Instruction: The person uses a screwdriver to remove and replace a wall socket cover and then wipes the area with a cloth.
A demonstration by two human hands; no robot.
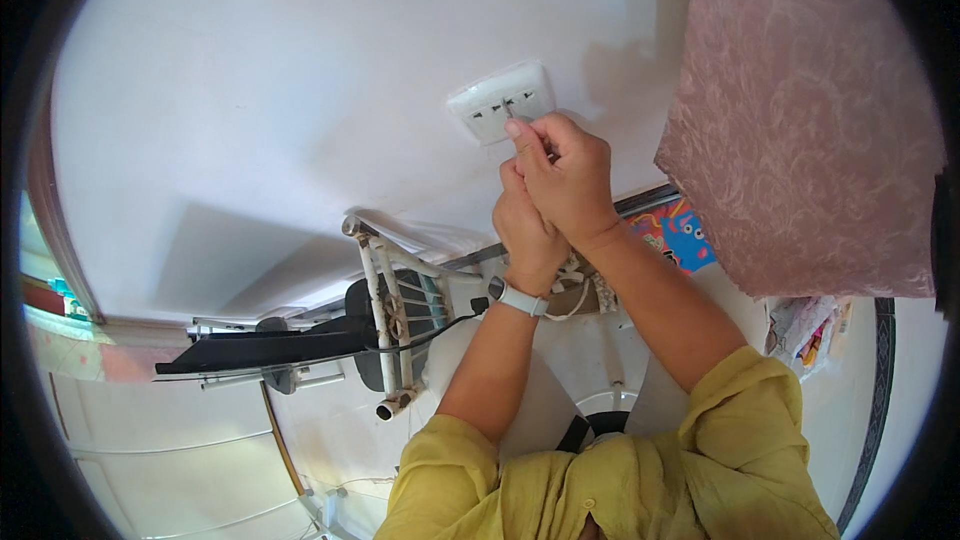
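A bright picture sheet [678, 233] peeks out by the wall, under the edge of the pink cloth [800, 110]. It is blue with red, yellow and orange cartoon shapes on it. Only a small corner shows.

Lower on the right, some crinkly packets [808, 328] hang under the same cloth. They are white with bits of red, yellow and green. They are too small and bunched to tell more.

No screens or signs can be seen.
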